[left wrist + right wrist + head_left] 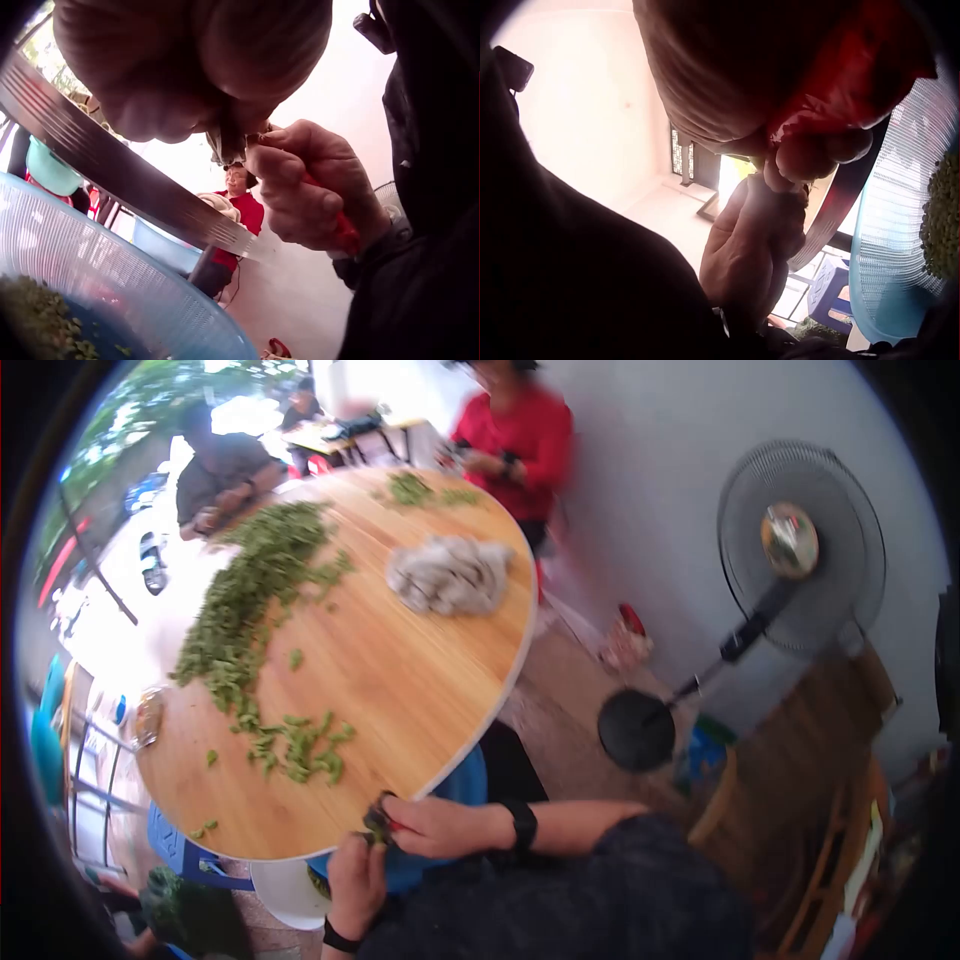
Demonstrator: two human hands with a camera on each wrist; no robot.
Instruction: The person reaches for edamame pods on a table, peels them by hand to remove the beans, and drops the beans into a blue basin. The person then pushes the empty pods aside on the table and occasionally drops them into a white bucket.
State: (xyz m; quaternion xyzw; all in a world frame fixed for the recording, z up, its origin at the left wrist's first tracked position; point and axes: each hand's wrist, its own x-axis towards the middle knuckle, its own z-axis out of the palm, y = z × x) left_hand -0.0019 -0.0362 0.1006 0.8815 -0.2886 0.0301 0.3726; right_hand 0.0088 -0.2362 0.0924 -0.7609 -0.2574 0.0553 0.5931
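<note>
blue basket (150, 300) holds green bits (37, 322) (below hands (395, 840)).

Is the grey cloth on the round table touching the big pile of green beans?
Apart. The head view shows bare wood between the grey cloth and the pile of green beans on the round table.

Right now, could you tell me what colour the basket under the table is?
Light blue basket, clearest in the left wrist view.

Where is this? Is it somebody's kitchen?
Probably an open-fronted eatery or home workspace: a round wooden table heaped with green vegetable pieces, a standing fan, and other people seated at another table.
</note>
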